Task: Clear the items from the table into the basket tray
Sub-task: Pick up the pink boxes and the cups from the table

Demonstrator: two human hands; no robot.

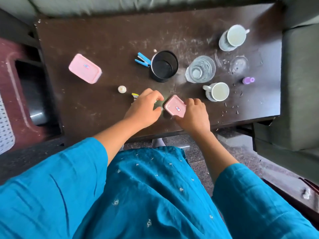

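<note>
My right hand (193, 116) grips a small pink lidded box (175, 108) near the front edge of the dark table (107, 40). My left hand (145, 107) curls over a small item with a yellow end (135, 95), mostly hidden under the fingers. A larger pink box (85, 68) lies at the left. A black mesh cup (164, 66) stands mid-table with a blue stapler (142, 59) beside it. Two white mugs (217, 91) (233, 37), a clear glass (200, 69), a purple bottle (248, 80) and a small white cap (122, 89) stand around. The white basket tray (5, 128) shows at the far left edge.
A maroon plastic stool (19, 94) stands left of the table with the basket tray beside it. Grey sofa cushions (300, 87) close in at the right and back. A glass coaster (240, 63) lies at the right of the table.
</note>
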